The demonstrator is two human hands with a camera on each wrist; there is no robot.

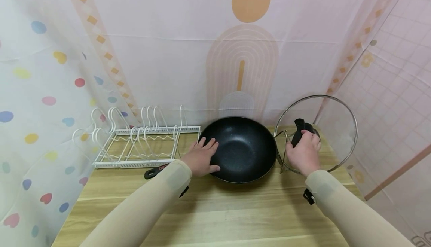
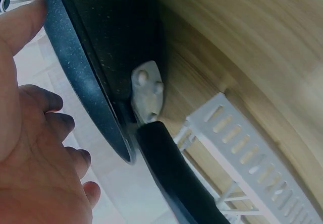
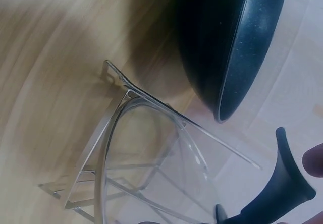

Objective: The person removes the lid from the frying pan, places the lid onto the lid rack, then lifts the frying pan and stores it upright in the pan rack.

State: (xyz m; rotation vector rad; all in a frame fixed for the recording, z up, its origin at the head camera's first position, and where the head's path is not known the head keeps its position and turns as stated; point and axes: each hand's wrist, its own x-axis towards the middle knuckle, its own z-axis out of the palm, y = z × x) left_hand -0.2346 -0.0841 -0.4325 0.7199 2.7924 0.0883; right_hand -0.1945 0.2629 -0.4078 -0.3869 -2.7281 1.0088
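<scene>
A black wok (image 1: 240,148) sits on the wooden tabletop, its dark handle (image 2: 171,173) pointing left. My left hand (image 1: 201,158) lies over the wok's left rim with fingers spread and straight. To the right, a glass lid (image 1: 338,138) with a steel rim stands upright in a wire lid stand (image 3: 116,82). My right hand (image 1: 305,152) grips the lid's black knob (image 1: 298,131). In the right wrist view that curved knob (image 3: 282,188) shows close to a fingertip; most of the hand is out of that frame.
A white wire dish rack (image 1: 134,163) with upright loops stands left of the wok, and the wok handle's end lies in front of it. Patterned curtains (image 1: 161,52) hang behind and at both sides of the wooden table (image 1: 215,217).
</scene>
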